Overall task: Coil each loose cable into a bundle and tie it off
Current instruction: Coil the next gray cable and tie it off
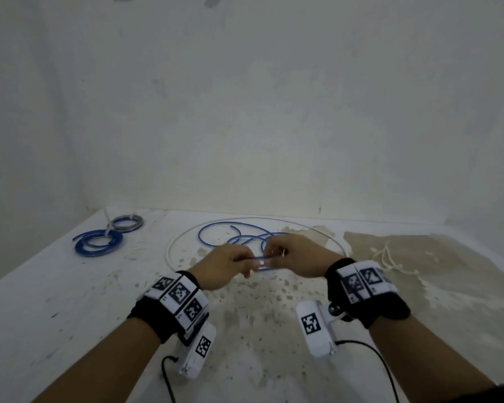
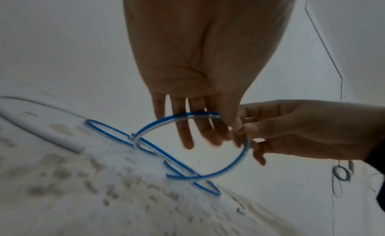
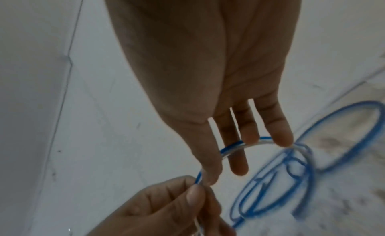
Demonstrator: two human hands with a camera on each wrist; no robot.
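My left hand (image 1: 224, 264) and right hand (image 1: 296, 258) meet above the table (image 1: 41, 301), each pinching the blue cable (image 1: 258, 258) with curled fingertips. Only the left wrist view shows the loop (image 2: 208, 140) standing up between them. Beyond, the cable's loose end sprawls inside a white cable (image 1: 175, 242); far left lie two tied coils (image 1: 99, 242).

Both forearms reach forward side by side, each wrist wrapped in a black band with marker tags. The left hand (image 1: 226, 264) and right hand (image 1: 294, 257) meet at the fingertips, each pinching the same blue cable (image 1: 256, 258) between thumb and forefinger, other fingers loosely extended.
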